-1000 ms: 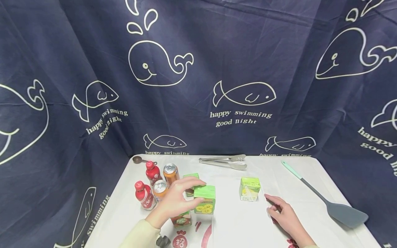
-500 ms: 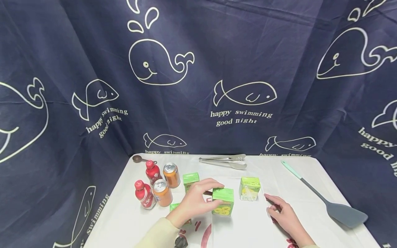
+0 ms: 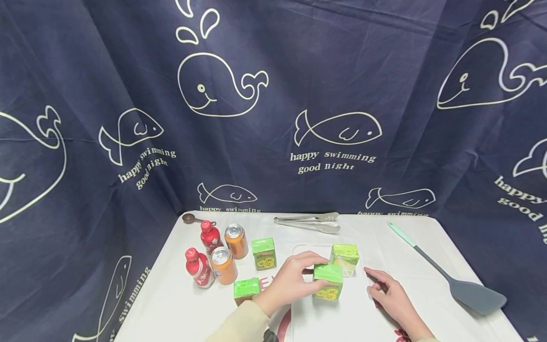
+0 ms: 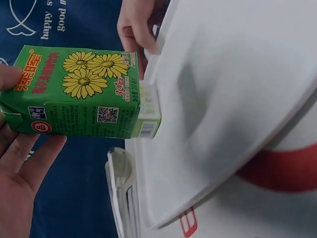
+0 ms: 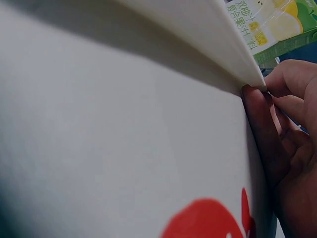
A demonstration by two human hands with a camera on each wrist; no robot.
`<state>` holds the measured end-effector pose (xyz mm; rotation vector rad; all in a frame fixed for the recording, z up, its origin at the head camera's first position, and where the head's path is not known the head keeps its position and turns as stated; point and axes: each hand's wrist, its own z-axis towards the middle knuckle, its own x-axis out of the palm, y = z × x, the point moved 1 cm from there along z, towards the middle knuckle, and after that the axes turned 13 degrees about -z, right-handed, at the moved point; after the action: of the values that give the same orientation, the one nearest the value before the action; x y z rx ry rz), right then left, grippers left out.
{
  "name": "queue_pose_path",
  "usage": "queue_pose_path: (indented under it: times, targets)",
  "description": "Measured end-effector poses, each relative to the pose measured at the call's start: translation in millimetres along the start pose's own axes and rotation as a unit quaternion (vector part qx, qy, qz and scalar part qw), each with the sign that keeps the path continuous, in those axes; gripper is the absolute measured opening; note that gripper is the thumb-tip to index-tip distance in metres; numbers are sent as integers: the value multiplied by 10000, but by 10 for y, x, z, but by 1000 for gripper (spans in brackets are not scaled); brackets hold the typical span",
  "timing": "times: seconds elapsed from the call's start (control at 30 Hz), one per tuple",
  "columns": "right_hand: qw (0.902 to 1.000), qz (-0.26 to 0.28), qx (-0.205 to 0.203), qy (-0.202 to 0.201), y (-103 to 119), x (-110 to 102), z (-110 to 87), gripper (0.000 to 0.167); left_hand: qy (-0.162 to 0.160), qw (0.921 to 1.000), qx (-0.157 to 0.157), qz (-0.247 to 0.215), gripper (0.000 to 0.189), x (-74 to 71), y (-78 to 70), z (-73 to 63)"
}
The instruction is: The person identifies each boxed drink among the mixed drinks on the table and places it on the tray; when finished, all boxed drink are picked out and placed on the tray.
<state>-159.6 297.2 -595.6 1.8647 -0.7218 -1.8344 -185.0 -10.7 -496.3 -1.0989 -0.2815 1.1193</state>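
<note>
Left hand (image 3: 295, 281) grips a green carton (image 3: 328, 289) between thumb and fingers, raised over the white tray (image 3: 337, 320), near the yellow-green carton (image 3: 347, 254) standing on it; right hand (image 3: 392, 299) pinches the tray's right-hand rim. Left of the tray, two further green cartons (image 3: 264, 254) stand on the desk (image 3: 164, 304), then two orange cans (image 3: 224, 268) and two red bottles (image 3: 200, 270). Metal tongs (image 3: 314, 219) lie beyond the tray and a spatula (image 3: 476, 294) to its right.

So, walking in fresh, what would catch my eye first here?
Probably the whale-patterned dark blue curtain, filling the background. Below it, the left hand holds a green drink carton above a white tray. A long grey-bladed spatula lies toward the right of the head view.
</note>
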Motion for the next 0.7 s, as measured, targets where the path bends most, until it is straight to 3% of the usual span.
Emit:
queue_pose_path:
  times: [0.37, 0.7]
  targets:
    - [9999, -77, 69, 42, 12, 3, -2, 56, 18, 9994, -325, -67, 42, 304, 212, 74]
    - [10000, 8, 18, 87, 22, -6, -5, 57, 9, 9994, -301, 170, 43, 537, 344, 64]
